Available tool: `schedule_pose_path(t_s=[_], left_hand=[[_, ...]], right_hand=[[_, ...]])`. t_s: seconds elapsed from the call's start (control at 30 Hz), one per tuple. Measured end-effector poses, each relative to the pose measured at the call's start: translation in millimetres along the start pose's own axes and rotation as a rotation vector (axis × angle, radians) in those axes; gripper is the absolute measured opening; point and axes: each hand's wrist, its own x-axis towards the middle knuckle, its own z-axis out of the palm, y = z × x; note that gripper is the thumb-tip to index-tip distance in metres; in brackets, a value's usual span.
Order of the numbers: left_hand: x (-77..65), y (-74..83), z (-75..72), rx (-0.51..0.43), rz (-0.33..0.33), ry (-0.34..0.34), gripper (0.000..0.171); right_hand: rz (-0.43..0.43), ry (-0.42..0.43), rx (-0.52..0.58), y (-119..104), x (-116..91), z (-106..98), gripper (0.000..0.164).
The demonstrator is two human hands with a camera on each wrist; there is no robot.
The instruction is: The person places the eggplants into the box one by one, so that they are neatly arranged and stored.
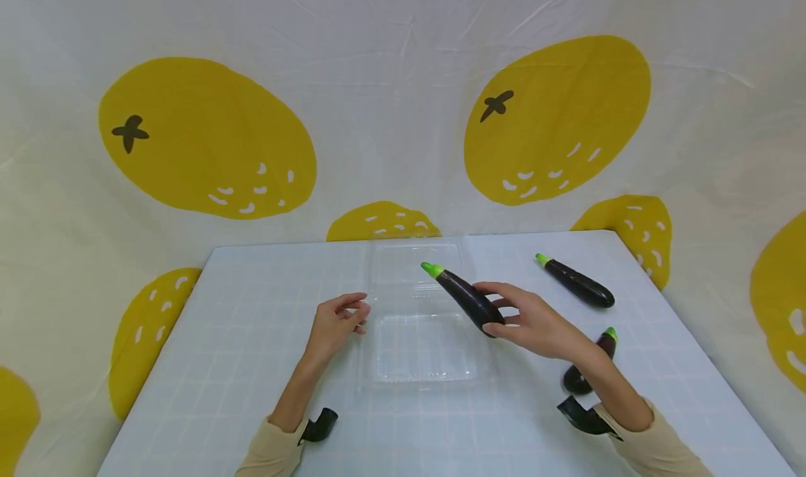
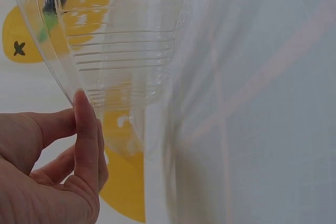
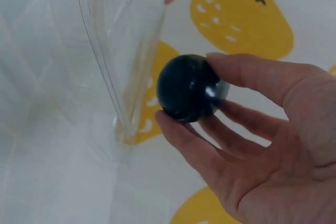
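Note:
My right hand (image 1: pixel 535 319) holds an eggplant (image 1: pixel 469 297) by its thick end, pinched between thumb and fingers. Its bright green stem tip points up and left, over a clear plastic container (image 1: pixel 425 351). In the right wrist view only the rounded dark end of the eggplant (image 3: pixel 186 87) shows. Beside the container's left rim is my left hand (image 1: pixel 338 323), its fingers loosely bent. From the left wrist, the fingertips (image 2: pixel 80 98) appear right at the edge of the clear plastic (image 2: pixel 123 35).
The container's hinged lid (image 1: pixel 415 260) lies folded back toward the far table edge. A second eggplant (image 1: pixel 576 281) lies at the back right; a third (image 1: pixel 574 380) is partly hidden behind my right forearm. A white cloth with yellow fruit prints (image 1: pixel 403 113) hangs behind the table (image 1: pixel 252 365).

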Motion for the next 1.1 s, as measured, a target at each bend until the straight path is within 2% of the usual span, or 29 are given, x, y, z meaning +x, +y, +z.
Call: schedule_pose_path(t_s=[0.47, 0.9, 1.1], left_hand=[[-1.3, -0.3, 0.0, 0.016, -0.037, 0.014, 0.034], [-1.5, -0.7, -0.3, 0.036, -0.024, 0.007, 0.034], [0.1, -0.2, 0.7, 0.061, -0.037, 0.012, 0.034]], right_hand=[[-0.086, -0.168, 0.047, -0.9, 6.4, 21.6, 0.062], [-0.108, -0.331, 0.049, 0.0, 8.4, 32.4, 0.058], [-0.124, -0.377, 0.031, 0.0, 10.3, 37.4, 0.057]])
